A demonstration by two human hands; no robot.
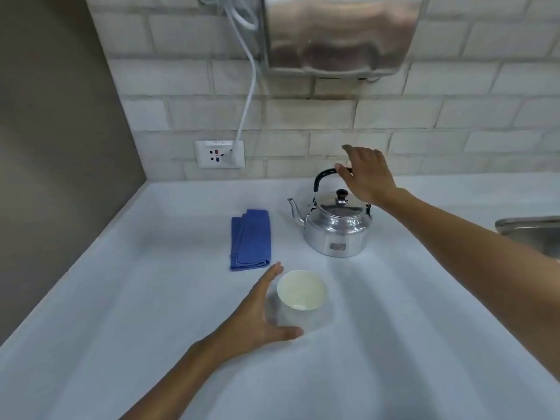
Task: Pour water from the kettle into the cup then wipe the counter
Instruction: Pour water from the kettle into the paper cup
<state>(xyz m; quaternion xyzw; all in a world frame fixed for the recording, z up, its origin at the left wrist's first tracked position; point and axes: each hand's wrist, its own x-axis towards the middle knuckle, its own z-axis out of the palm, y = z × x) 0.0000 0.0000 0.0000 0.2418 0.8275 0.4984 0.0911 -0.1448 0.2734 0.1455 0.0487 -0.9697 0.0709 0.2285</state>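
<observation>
The bench (121, 298) is bare toward the near edge; a wall closes its left side and a sink rim (528, 227) its right. The cup (301, 291) stands centrally, apparently empty. The left hand (257, 316) is spread open beside it, holding nothing. The kettle (335, 228), lid on, stands behind. The right hand (366, 174), its grip loosely open, touches the handle. A folded blue cloth (251, 239) lies left of the kettle.

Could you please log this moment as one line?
right hand open at kettle handle | left hand open beside cup | cloth untouched
</observation>
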